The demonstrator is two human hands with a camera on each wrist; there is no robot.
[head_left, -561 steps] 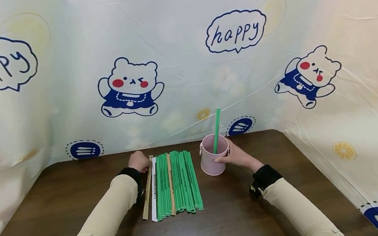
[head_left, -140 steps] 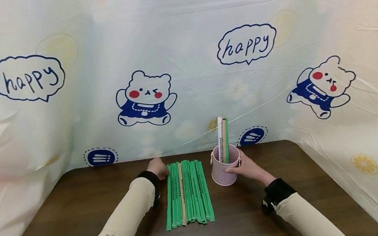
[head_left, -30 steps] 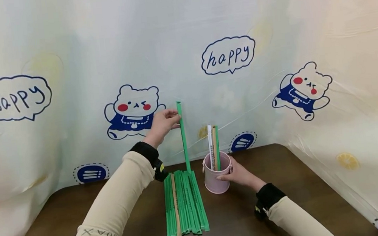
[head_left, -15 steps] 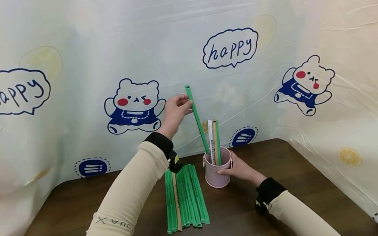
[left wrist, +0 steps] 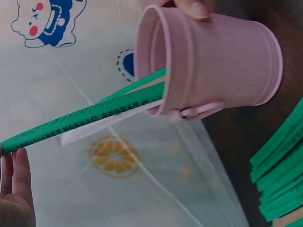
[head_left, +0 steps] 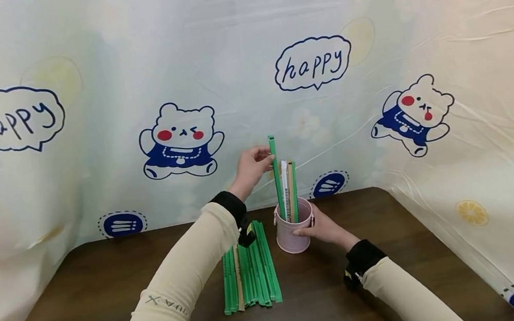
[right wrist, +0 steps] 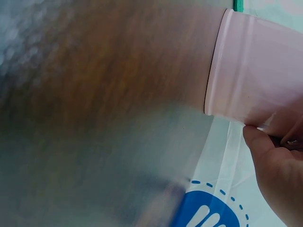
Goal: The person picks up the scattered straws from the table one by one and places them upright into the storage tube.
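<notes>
My left hand (head_left: 251, 170) pinches a long green wrapped straw (head_left: 276, 174) near its top. That straw stands nearly upright, its lower end inside the small pink bucket (head_left: 292, 239). Beside it in the bucket lean a white wrapped straw (head_left: 286, 191), a brown one (head_left: 291, 180) and another green one. The left wrist view shows the pinched straw (left wrist: 85, 118) reaching past the bucket's rim (left wrist: 166, 42). My right hand (head_left: 325, 224) grips the bucket's right side, thumb at the front; in the right wrist view, the thumb (right wrist: 258, 139) lies against its wall (right wrist: 265, 61).
Left of the bucket, several green wrapped straws (head_left: 258, 274) lie side by side on the dark wooden table (head_left: 343, 286), with one brown straw (head_left: 238, 281) among them. My left forearm passes over their far ends. A printed curtain (head_left: 249, 78) hangs behind the table.
The left hand has carried the green straw from over the row to the bucket and lowered its end inside. Earlier, white and brown straws went from table to bucket. Right hand keeps its grip.
</notes>
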